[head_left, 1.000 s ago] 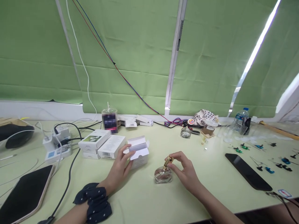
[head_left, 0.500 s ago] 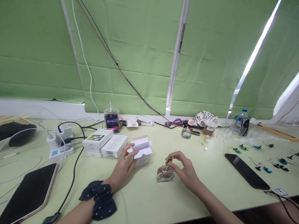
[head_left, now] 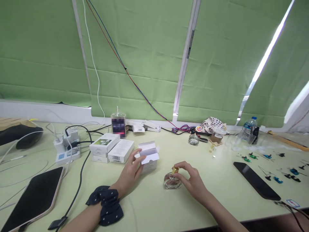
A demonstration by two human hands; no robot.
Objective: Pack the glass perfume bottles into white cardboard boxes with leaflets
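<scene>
A small white box (head_left: 149, 165) stands upright with its top flaps raised. My left hand (head_left: 131, 170) is closed round the box's left side, and a dark dotted scrunchie (head_left: 107, 205) circles that wrist. To the right, a clear glass perfume bottle (head_left: 172, 182) rests on the table. The fingers of my right hand (head_left: 191, 180) pinch the gold perfume cap (head_left: 175, 170) at the bottle's neck. Whether the cap is fully seated there I cannot tell.
White boxes (head_left: 121, 151) are stacked left of the open one. A power strip (head_left: 69, 157) with cables and a tablet (head_left: 33, 197) lie further left. On the right are a phone (head_left: 256, 181) and several small coloured parts (head_left: 278, 179). A cup (head_left: 118, 125) stands behind.
The gold cap sits slightly lower against the bottle, still pinched by my right hand. My left hand keeps its hold on the box. The whole view has shifted a little.
</scene>
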